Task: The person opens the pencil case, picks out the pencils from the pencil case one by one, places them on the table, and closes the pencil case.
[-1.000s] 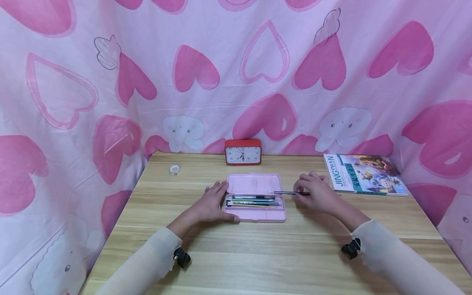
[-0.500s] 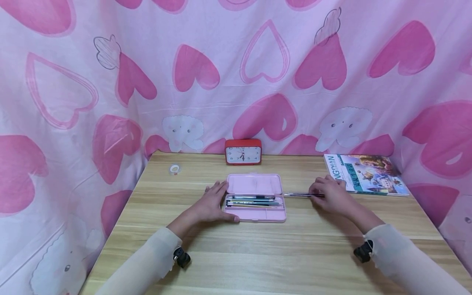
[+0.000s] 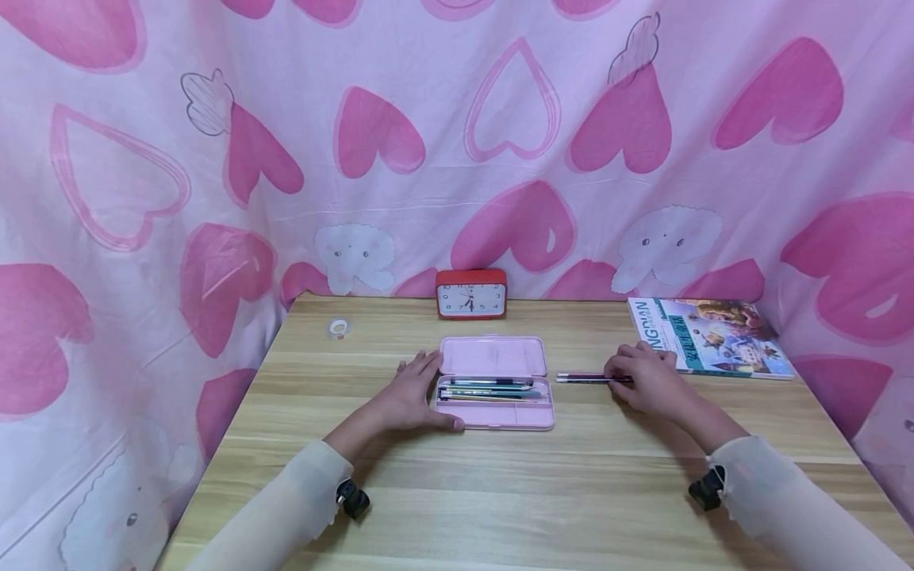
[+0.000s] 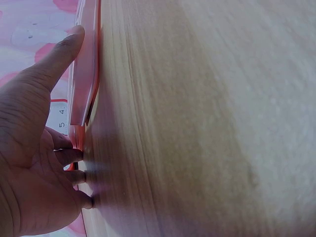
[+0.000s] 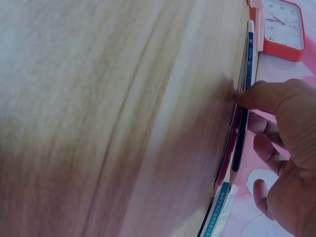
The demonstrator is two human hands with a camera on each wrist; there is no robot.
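A pink pencil case (image 3: 531, 416) lies with its lid raised flat behind it, several pencils and pens (image 3: 485, 388) in its rear compartment. My left hand (image 3: 407, 400) rests at the case's left end, thumb laid along the front edge, fingers spread beside the lid and fingertips at the table. Right of the case, my right hand (image 3: 643, 381) pinches a dark pencil (image 5: 247, 74) with a white end between thumb and fingers, low at the tabletop. A reddish pencil (image 5: 228, 153) lies alongside it. Both pencils point their light ends toward the case.
A red alarm clock (image 3: 471, 296) stands behind the case by the pink heart-print curtain (image 3: 400, 47). At the back right lies a book (image 3: 721, 341), close beyond the right hand. A small tape roll (image 3: 339, 327) is at the back left of the wooden table (image 3: 500, 500).
My right hand has moved right, carrying the dark pencil away from over the case's right edge and down beside the reddish pencil. The left hand and the case have stayed still.
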